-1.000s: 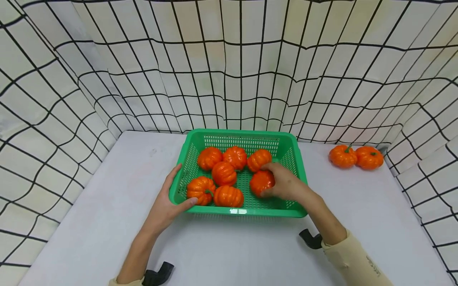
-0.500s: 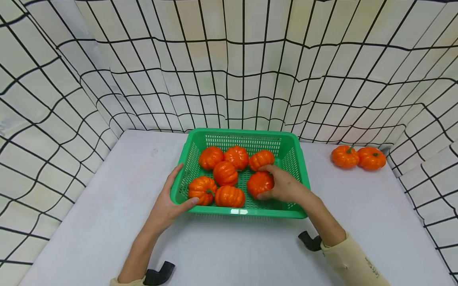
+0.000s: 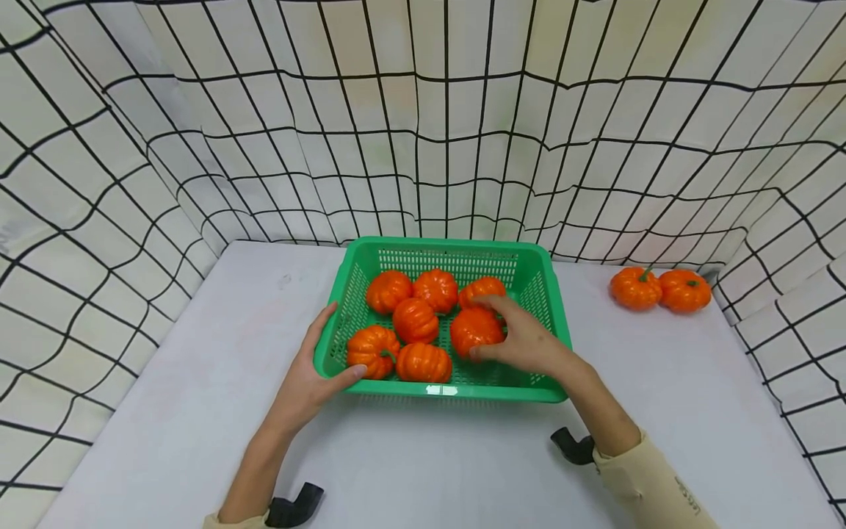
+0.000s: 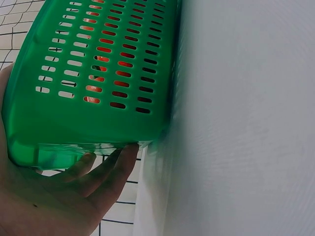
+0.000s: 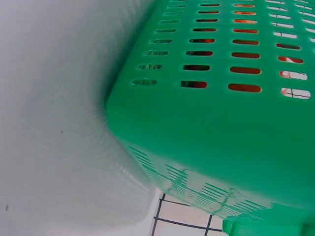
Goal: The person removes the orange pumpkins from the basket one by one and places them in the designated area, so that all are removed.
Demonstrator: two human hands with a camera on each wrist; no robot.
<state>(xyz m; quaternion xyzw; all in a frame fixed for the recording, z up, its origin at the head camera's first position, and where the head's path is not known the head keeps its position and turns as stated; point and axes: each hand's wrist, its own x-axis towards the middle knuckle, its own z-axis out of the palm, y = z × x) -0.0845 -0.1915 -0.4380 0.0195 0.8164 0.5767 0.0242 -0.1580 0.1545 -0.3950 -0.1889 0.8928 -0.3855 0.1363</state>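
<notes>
A pumpkin point(image 3: 473, 330) in the basket point(image 3: 509, 393) now sits farther back, our right hand point(image 3: 526, 342) half-closed around it; our left hand point(image 3: 308, 386) grips the basket's front-left corner. We judge its spot unsettled.

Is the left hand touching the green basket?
Touching. The head view shows the left hand gripping the green basket, its thumb lying across the near left corner.

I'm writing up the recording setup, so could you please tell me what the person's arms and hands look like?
The left hand and right hand wear no gloves. The sleeves are beige; the right one bears small dark lettering. A bent black piece juts out near each wrist.
</notes>
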